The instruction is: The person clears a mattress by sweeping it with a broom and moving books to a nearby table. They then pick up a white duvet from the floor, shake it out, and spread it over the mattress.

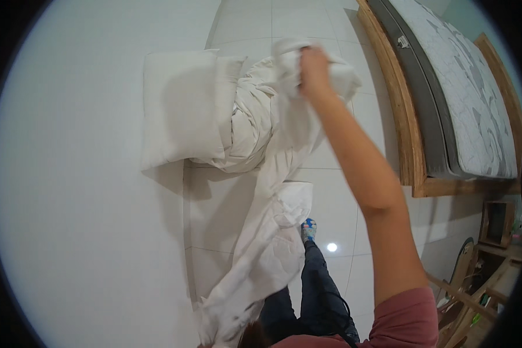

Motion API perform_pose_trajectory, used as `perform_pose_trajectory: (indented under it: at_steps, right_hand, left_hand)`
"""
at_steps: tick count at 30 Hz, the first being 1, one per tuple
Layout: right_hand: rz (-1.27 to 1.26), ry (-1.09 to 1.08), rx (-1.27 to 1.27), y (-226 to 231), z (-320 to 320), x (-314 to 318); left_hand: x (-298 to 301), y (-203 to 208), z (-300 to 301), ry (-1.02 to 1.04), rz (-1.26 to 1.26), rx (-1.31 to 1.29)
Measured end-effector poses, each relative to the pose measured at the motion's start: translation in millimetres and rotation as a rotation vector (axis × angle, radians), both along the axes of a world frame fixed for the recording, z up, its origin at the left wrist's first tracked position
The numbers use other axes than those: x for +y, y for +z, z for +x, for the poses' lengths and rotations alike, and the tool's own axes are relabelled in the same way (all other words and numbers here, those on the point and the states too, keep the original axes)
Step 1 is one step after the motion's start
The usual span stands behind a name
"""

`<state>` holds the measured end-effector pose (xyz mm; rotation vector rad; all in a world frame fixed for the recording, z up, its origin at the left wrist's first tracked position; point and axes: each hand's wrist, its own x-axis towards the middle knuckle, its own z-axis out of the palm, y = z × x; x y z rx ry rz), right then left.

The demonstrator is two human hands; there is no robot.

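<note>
My right hand (315, 68) is stretched far forward, closed on a bunched part of a long white bedsheet (255, 232). From that hand the sheet runs down in twisted folds, past my legs, to the lower left edge of the view. My left hand does not show. Just left of my right hand, pale pillows (185, 107) lean against the wall, partly on a crumpled heap of off-white bedding (252, 124) on the floor.
A wooden bed frame (397, 98) with a grey-patterned mattress (475, 93) stands on the right. Wooden furniture (496, 223) and loose items fill the lower right. A white wall (69, 174) takes up the left. My foot (309, 229) is on the tiled floor (330, 197).
</note>
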<state>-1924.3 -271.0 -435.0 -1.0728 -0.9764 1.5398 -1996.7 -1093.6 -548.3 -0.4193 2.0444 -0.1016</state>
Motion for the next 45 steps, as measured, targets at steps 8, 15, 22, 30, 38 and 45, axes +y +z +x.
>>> perform_pose_trajectory:
  at_steps: [8,15,22,30,38,45]
  right_hand:
    - [0.2,0.737,-0.181,-38,15,-193]
    - [0.031,0.935,-0.669,-160,191,-371]
    - [-0.062,0.889,-0.616,-303,282,-500]
    - [-0.2,0.123,-0.352,-165,418,-460]
    - [0.119,-0.338,-0.03,-77,580,-446]
    - [0.115,-0.485,-0.232,9,720,-373]
  left_hand:
    - [143,9,-36,0.032,0.689,-0.211]
    - [261,76,23,0.114,0.927,-0.566]
    - [342,95,142,-0.015,1.075,-0.776]
    - [419,123,295,-0.168,1.391,-0.84]
    - [485,168,503,-0.301,1.541,-0.99]
    - [577,219,633,-0.392,1.81,-0.963]
